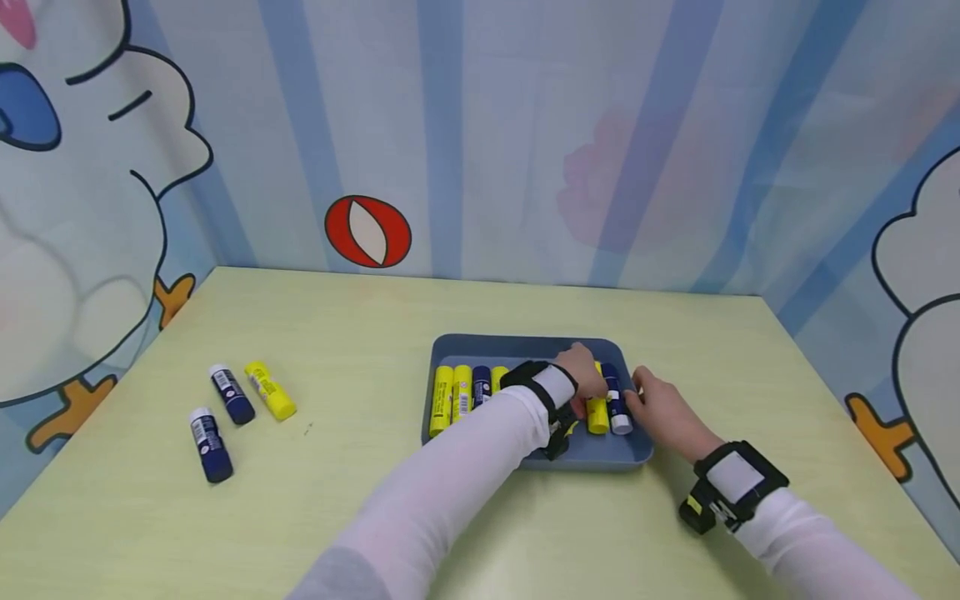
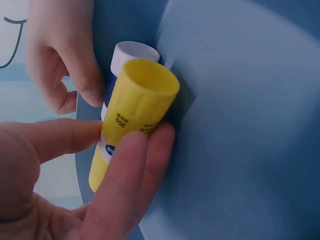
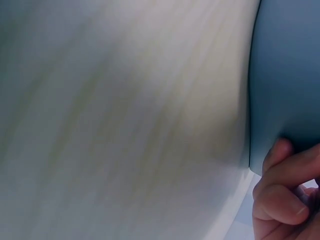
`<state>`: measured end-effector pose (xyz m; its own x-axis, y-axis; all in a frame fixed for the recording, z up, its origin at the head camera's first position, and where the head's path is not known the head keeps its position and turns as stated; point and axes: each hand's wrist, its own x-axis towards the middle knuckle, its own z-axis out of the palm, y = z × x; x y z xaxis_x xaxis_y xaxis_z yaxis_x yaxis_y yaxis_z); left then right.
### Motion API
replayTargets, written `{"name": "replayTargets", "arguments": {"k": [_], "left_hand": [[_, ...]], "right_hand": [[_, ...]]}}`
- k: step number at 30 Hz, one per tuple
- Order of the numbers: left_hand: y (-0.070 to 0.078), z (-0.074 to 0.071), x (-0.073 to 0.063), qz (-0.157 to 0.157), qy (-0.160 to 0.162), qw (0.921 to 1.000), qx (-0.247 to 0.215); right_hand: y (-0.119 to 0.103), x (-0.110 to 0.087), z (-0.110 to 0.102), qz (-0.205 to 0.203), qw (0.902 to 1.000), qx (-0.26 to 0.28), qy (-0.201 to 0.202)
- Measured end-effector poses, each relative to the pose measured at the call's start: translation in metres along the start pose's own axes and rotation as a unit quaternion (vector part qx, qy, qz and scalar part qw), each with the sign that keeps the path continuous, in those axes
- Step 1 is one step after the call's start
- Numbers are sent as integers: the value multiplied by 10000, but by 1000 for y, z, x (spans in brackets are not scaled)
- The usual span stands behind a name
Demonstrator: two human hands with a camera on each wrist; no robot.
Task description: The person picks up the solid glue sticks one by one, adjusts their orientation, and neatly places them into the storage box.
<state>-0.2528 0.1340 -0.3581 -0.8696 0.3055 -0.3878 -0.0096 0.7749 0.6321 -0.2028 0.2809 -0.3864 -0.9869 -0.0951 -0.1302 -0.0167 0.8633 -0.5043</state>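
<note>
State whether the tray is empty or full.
Part-full: tubes lie in the tray, but the left wrist view shows bare tray beside a yellow tube.

No whole word can be made out for certain. In the left wrist view we find two small clusters of black print on the yellow tube [image 2: 142,100]; the larger characters look like a 2 and a 0, but blur keeps us from being sure, and a dark blue mark stands lower on its white band. In the head view we see a barcode on the label of the second yellow tube from the left in the tray [image 1: 462,392]; its digits are too small for us.
</note>
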Motion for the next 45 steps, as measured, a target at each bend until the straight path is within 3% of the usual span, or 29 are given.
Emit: {"name": "replayTargets", "arguments": {"k": [6, 11, 18, 26, 31, 34, 36, 38, 41, 45], "left_hand": [[1, 9, 6, 139, 462, 9946, 923], [0, 17, 13, 175, 699, 9891, 1281], [0, 19, 14, 325, 698, 9826, 1691], [3, 11, -4, 363, 617, 9776, 1977], [-9, -7, -11, 853, 383, 9855, 1418], [-26, -27, -20, 1184, 48, 9914, 560], [-41, -43, -27, 1343, -76, 9909, -54], [-56, -60, -36, 1494, -74, 9866, -646], [-82, -82, -45, 1768, 210, 9758, -1270], [-115, -97, -61, 2146, 819, 9643, -1318]], "right_hand": [[0, -1, 1, -14, 10000, -25, -55], [1, -2, 2, -4, 10000, 4, -57], [3, -3, 4, -40, 10000, 5, -31], [3, -2, 4, -110, 9999, -2, 41], [3, -2, 5, -32, 10000, 24, 18], [2, 0, 5, 86, 10000, 41, -17], [2, 1, 5, 140, 9999, 46, -45], [1, 2, 5, 187, 9998, 62, -72], [0, 3, 4, 227, 9997, 82, -98], [1, 2, 3, 251, 9996, 118, -96]]}}
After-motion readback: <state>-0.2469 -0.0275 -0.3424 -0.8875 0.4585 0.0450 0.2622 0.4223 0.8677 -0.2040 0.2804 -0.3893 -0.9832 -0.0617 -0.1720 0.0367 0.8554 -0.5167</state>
